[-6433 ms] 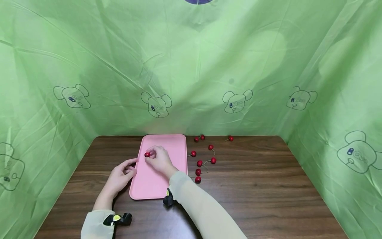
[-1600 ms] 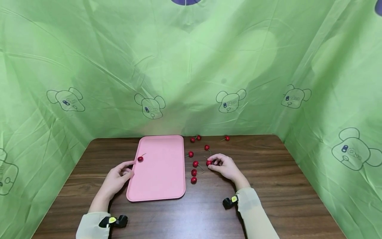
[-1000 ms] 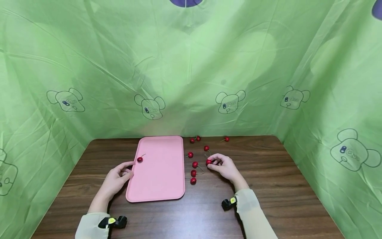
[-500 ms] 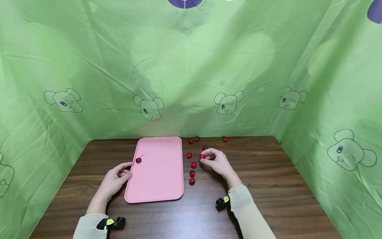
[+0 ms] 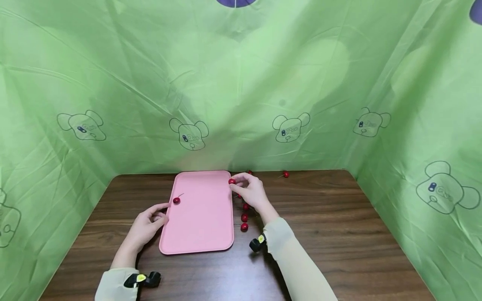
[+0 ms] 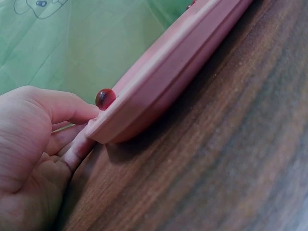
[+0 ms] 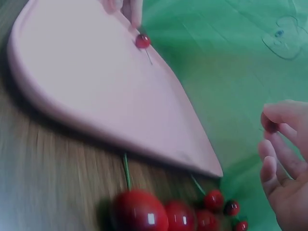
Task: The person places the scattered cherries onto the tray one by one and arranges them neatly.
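A pink tray [image 5: 203,225] lies on the brown table with one red cherry [image 5: 176,200] near its left edge. My left hand [image 5: 160,213] holds that edge. In the left wrist view the thumb [image 6: 72,108] lies on the tray [image 6: 183,62] rim and the fingers tuck under its lip, next to the cherry [image 6: 105,98]. My right hand [image 5: 236,184] hovers over the tray's far right edge and pinches a second cherry [image 5: 231,181] between thumb and fingertips. The right wrist view shows this pinched cherry [image 7: 270,126] above the tray [image 7: 96,86].
Several loose cherries lie right of the tray, three in a row [image 5: 244,218] under my right forearm, one at the back [image 5: 286,174]. They show close up [image 7: 139,211] in the right wrist view. Green cloth walls [image 5: 301,83] enclose the table on three sides.
My right hand picked a cherry from the loose ones on the table, lifted it and carried it left and back to the tray's right edge. The left hand stayed on the tray.
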The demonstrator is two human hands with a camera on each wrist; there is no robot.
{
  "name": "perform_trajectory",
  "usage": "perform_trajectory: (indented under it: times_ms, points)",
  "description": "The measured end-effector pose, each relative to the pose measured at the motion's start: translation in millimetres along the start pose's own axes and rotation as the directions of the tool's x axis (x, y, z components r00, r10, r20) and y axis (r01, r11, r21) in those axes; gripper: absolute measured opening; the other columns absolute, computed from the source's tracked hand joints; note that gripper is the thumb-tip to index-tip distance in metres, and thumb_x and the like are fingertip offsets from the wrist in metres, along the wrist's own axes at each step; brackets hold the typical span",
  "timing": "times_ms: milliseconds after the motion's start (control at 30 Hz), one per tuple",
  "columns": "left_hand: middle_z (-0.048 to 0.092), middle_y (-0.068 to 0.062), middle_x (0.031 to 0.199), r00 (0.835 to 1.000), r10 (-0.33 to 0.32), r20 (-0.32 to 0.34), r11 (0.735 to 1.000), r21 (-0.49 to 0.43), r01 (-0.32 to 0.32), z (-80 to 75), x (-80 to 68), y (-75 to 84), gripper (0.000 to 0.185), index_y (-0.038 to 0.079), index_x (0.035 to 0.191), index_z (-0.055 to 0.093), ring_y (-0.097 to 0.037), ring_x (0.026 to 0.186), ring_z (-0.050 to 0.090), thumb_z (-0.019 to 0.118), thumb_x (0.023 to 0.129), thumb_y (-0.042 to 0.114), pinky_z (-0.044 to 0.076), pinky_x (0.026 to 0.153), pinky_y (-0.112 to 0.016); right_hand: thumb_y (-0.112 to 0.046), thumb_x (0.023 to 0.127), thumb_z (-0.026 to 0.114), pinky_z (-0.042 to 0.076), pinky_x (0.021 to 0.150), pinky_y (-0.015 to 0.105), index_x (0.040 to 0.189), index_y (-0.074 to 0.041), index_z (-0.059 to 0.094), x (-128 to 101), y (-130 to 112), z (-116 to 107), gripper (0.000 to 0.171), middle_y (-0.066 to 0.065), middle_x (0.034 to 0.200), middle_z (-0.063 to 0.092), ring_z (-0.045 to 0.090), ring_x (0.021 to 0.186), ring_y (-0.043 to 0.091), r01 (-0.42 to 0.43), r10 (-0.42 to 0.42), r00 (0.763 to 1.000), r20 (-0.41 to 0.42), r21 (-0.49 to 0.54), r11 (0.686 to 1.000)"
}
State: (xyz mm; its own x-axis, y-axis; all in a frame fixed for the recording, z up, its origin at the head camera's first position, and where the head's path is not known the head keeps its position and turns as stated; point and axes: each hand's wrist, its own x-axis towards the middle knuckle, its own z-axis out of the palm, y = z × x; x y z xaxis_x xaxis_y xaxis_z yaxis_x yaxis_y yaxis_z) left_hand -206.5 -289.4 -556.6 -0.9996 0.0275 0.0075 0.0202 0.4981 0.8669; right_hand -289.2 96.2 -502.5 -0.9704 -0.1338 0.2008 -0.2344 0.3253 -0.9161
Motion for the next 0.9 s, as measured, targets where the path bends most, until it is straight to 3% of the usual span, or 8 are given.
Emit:
perform_trajectory:
  times_ms: [200,400,900]
  points:
    - [0.072,-0.013,0.107,1.0,-0.002,0.004,1.0,0.004,0.002,0.9,-0.8,-0.3,0.046,0.006,0.148,0.066,-0.015,0.089,0.065,0.075,0.103,0.011,0.053,0.075,-0.024,-0.022,0.097,0.085,0.057,0.08,0.032,0.121,-0.02,0.081,10.3,-7.9,28.3,0.024,-0.003,0.105,0.078,0.072,0.098,0.015,-0.004,0.004,0.998,-0.056,-0.003,1.0]
    - [0.072,-0.012,0.105,1.0,0.02,-0.003,1.0,-0.005,-0.02,0.0,0.3,-1.5,0.046,0.006,0.148,0.066,-0.012,0.087,0.065,0.075,0.103,0.009,0.053,0.075,-0.023,-0.02,0.095,0.086,0.059,0.084,0.031,0.118,-0.018,0.081,17.4,-11.3,59.1,0.023,-0.002,0.102,0.078,0.072,0.094,0.014,0.0,0.005,0.996,-0.088,0.056,0.998]
    - [0.072,-0.013,0.104,0.999,0.033,0.003,0.999,-0.011,-0.032,-1.8,1.0,-2.9,0.046,0.004,0.147,0.066,-0.011,0.087,0.066,0.075,0.103,0.009,0.053,0.076,-0.023,-0.012,0.096,0.084,0.058,0.085,0.023,0.126,-0.009,0.077,8.3,-18.1,128.2,0.03,0.002,0.112,0.076,0.068,0.091,0.005,-0.032,0.026,0.995,0.095,0.065,0.997]
